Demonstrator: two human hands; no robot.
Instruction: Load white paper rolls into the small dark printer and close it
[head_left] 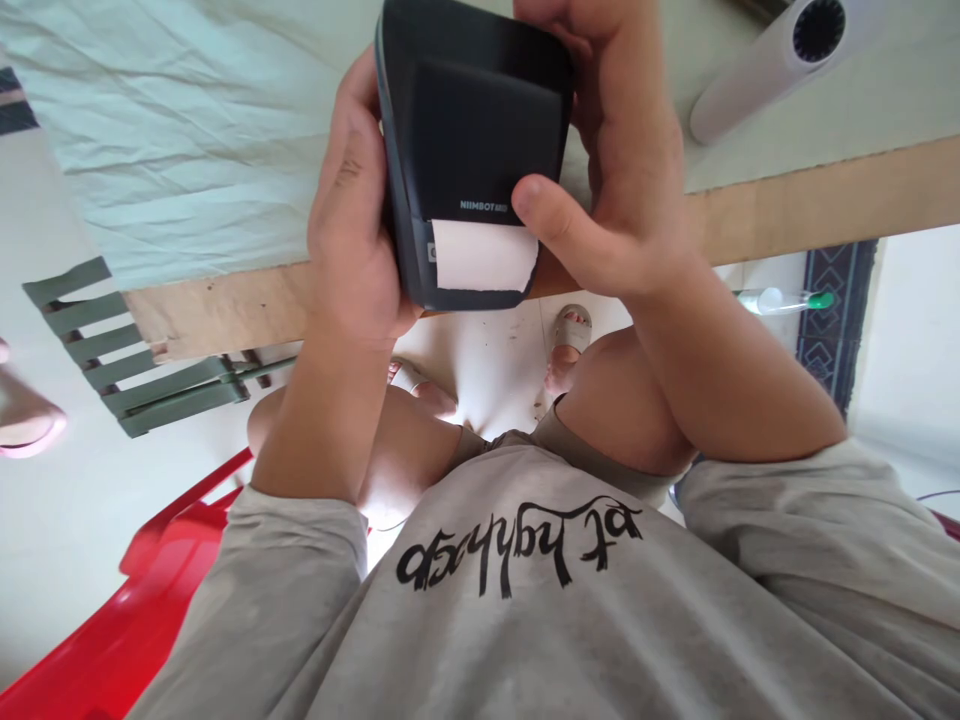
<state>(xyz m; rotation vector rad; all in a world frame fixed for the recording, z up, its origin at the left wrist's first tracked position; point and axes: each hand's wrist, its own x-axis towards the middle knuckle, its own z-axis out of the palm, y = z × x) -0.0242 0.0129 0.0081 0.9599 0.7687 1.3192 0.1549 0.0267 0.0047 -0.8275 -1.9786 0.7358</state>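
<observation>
A black label printer point(487, 130) marked NIIMBOT is held up between both my hands, above the table's front edge. From its lower slot sticks a strip of blank white label paper point(484, 255) with an uneven end. My left hand point(356, 200) grips the printer's left side, its fingers mostly hidden behind the body. On the other side my right hand point(607, 170) wraps the right edge, and its thumb lies on the front face just above the paper strip.
A table with a pale green cloth point(187, 150) and a wooden edge point(225, 315) lies in front of me. White paper rolls point(750, 90) stand at the upper right. Around me are a red plastic chair point(165, 590), a green slatted seat point(97, 350) and a green-capped bottle point(780, 300). Another person's foot point(30, 420) shows at left.
</observation>
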